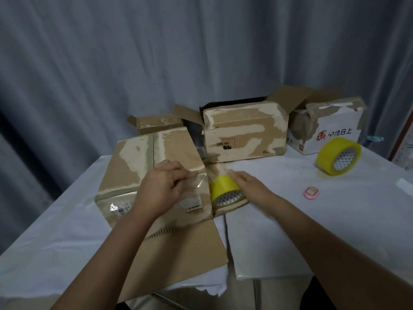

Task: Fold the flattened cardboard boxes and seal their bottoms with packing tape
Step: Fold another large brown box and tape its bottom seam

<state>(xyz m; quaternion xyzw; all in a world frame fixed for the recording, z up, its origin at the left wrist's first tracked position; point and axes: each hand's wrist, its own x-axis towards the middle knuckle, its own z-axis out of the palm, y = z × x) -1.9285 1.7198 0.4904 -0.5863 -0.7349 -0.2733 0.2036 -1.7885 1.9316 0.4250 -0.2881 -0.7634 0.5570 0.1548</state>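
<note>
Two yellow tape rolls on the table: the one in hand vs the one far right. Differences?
1. The roll in hand is gripped by the right hand; the far-right roll is untouched.
2. The roll in hand has clear tape stretched from it to the box, under the left hand; no pulled-out strip shows on the far-right roll.
3. The roll in hand sits against the box; the far-right roll stands apart on the white table cover.

Shared: yellow tape, white patterned core.

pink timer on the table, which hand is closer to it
Right. The right hand grips a tape roll just left of the pink timer; the left hand is farther left, on the box.
</note>
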